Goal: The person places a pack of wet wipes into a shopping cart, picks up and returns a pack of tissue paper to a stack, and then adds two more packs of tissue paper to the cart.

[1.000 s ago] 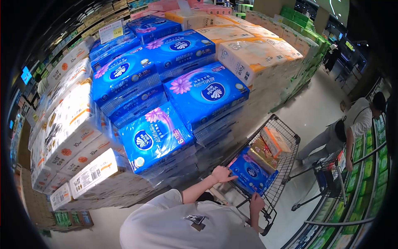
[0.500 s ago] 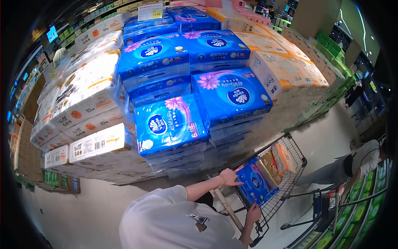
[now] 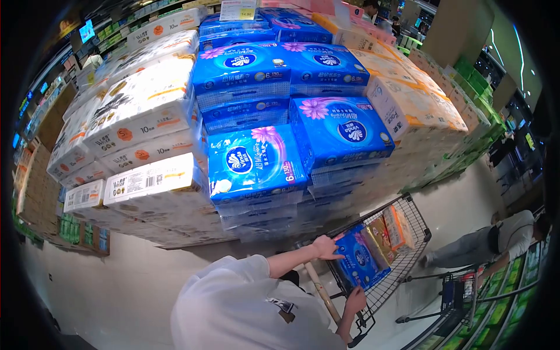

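Note:
A blue Vinda tissue pack (image 3: 357,256) lies in the near end of a wire shopping cart (image 3: 402,279). My left hand (image 3: 328,248) grips its upper left corner, thumb and fingers spread against the wrapper. At the lower corner, my right hand (image 3: 356,300) has its fingers closed on the pack's edge. Beyond the pack, inside the cart, are a gold package (image 3: 382,240) and an orange-and-white package (image 3: 399,228). The cart's handle (image 3: 321,291) runs below my forearms.
A tall display of blue tissue packs (image 3: 256,163) stands beside the cart, flanked by white packs (image 3: 140,125) and orange-and-white packs (image 3: 415,105). A person (image 3: 481,239) leans by another cart (image 3: 458,291) at the right, next to shelves of green packages (image 3: 504,291). A price sign (image 3: 238,10) tops the display.
The view has turned, so the display sits farther right and slightly higher. Both hands stay on the tissue pack, which has barely moved within the cart.

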Action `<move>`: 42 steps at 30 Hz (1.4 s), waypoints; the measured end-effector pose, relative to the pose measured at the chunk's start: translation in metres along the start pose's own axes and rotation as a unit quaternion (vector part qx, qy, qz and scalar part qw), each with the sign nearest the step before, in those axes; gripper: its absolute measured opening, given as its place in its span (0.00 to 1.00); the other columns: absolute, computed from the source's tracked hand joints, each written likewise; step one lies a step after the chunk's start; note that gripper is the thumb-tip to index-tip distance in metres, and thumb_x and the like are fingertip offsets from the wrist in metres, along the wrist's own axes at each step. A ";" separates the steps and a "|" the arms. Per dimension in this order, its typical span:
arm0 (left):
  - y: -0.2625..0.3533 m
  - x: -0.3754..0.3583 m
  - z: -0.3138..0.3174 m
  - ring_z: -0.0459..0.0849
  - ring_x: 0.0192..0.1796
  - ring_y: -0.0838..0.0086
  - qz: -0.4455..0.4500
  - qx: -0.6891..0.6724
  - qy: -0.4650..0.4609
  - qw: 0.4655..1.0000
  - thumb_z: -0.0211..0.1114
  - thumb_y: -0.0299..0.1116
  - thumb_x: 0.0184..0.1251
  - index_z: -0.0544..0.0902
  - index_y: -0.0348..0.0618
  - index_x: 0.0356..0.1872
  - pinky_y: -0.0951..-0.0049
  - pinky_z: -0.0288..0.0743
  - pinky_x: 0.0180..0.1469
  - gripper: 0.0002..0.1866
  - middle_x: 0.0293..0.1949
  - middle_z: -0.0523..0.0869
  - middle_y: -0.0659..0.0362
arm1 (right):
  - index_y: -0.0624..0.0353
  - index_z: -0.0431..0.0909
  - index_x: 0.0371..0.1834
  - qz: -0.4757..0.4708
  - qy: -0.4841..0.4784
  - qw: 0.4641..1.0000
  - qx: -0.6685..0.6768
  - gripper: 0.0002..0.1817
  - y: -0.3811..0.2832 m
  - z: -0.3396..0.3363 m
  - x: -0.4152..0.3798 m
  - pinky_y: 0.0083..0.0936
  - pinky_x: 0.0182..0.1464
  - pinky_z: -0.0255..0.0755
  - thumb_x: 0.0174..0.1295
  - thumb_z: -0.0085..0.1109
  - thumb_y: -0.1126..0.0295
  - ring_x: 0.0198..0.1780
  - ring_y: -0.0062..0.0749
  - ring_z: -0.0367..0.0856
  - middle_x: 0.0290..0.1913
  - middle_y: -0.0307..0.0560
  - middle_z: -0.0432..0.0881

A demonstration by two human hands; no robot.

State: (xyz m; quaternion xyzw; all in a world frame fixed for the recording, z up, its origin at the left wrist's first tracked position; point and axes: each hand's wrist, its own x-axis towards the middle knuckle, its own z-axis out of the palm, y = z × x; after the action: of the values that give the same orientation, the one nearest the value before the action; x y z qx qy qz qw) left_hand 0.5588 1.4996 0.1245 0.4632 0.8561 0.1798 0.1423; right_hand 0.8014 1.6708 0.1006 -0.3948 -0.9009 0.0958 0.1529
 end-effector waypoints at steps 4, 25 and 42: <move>0.001 -0.008 0.009 0.88 0.37 0.52 0.011 -0.007 0.004 1.000 0.41 0.73 0.67 0.88 0.42 0.38 0.56 0.82 0.40 0.42 0.35 0.87 0.45 | 0.56 0.86 0.39 0.012 0.003 1.000 -0.019 0.19 0.004 0.001 -0.007 0.47 0.32 0.74 0.68 0.49 0.55 0.30 0.53 0.84 0.27 0.54 0.85; 0.027 -0.110 0.026 0.76 0.65 0.53 0.009 0.083 -0.053 0.995 0.56 0.63 0.68 0.64 0.53 0.74 0.38 0.56 0.69 0.39 0.72 0.65 0.43 | 0.56 0.86 0.41 -0.002 0.000 0.999 -0.038 0.21 0.004 -0.016 -0.072 0.49 0.36 0.75 0.67 0.48 0.54 0.33 0.56 0.84 0.31 0.59 0.85; 0.058 -0.253 0.056 0.84 0.49 0.61 0.011 0.011 0.184 0.983 0.61 0.41 0.66 0.81 0.44 0.44 0.55 0.69 0.59 0.13 0.50 0.83 0.50 | 0.56 0.86 0.44 -0.038 -0.017 0.998 -0.046 0.23 0.019 -0.036 -0.179 0.51 0.38 0.76 0.70 0.45 0.52 0.35 0.58 0.85 0.32 0.61 0.85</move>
State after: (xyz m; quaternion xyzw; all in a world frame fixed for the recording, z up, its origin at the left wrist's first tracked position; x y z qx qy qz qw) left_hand 0.7584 1.3252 0.1196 0.4328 0.8646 0.2539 -0.0249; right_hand 0.9412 1.5528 0.0928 -0.3652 -0.9212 0.0547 0.1229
